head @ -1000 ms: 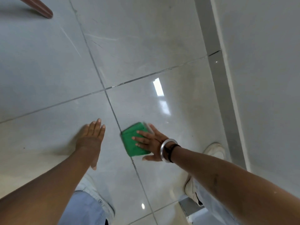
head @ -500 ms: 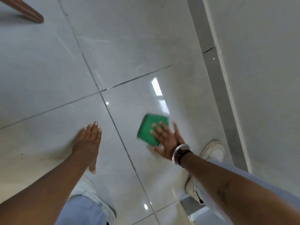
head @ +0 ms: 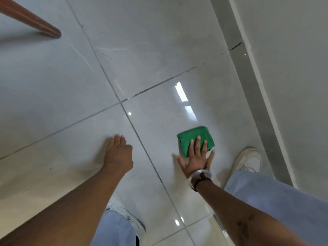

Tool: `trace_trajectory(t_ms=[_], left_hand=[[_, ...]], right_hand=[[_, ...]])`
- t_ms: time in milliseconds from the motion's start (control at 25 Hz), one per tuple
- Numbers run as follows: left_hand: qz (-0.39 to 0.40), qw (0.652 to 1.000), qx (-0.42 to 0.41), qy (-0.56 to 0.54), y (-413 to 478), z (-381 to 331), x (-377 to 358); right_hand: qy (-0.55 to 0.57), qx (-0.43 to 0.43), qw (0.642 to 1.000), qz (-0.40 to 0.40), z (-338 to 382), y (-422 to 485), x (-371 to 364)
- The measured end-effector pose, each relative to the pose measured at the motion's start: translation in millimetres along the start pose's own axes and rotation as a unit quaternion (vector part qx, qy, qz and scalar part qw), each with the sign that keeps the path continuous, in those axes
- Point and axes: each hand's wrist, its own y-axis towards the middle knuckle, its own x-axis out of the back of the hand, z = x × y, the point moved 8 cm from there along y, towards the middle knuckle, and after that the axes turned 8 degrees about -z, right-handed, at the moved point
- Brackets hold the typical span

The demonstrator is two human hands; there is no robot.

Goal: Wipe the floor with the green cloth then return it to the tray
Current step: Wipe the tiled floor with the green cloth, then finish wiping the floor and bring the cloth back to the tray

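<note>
Here, a person crouched over a glossy pale-grey tiled floor (head: 159,41) presses a folded green microfibre cloth (head: 193,137) flat against the tile with the right hand (head: 197,158), fingers spread wide and straight, three fingertips on the cloth's near half and the thumb and little finger splayed onto bare tile either side. The cloth lies directly ahead of that hand, away from the person, on the tile to the right of the dark grout line (head: 142,144) that runs between the two arms; its slightly longer side appears to run across the hand's reach, though the fold makes that hard to judge. The left hand (head: 118,153), on the other side of the grout line and well apart from the cloth, rests on the floor with its fingers loosely curled, holding nothing, seemingly as a prop. The right hand is plainly the nearer and the one doing the wiping. A white shoe (head: 248,159) sits just right of the cloth, near a grey skirting strip (head: 248,77). A reddish-brown wooden leg (head: 32,21) enters at top left, its upper end cut off. The tray named in the task is nowhere in view, so which way the cloth must travel cannot be told.
</note>
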Motion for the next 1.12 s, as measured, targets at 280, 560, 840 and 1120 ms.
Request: trace_trajectory(t_ms=[280,560,840,1120], left_hand=[[-0.104,0.903,0.176,-0.378,-64.6,-17.8,23.1],[0.037,0.532,0.223,-0.816,-198.7,-7.8,146.7],[-0.186,0.390,0.161,-0.887,-397.9,90.9,299.6],[-0.284,0.479,0.303,-0.773,-474.7,205.6,239.1]], right_hand=[[0.045,-0.004,0.999,-0.024,47.6,31.8,48.1],[0.744,-0.189,0.617,0.173,14.4,-83.3,254.5],[0.731,0.053,0.598,0.325,84.9,-259.0,504.3],[0.481,0.193,0.843,0.141,220.1,-320.9,523.2]])
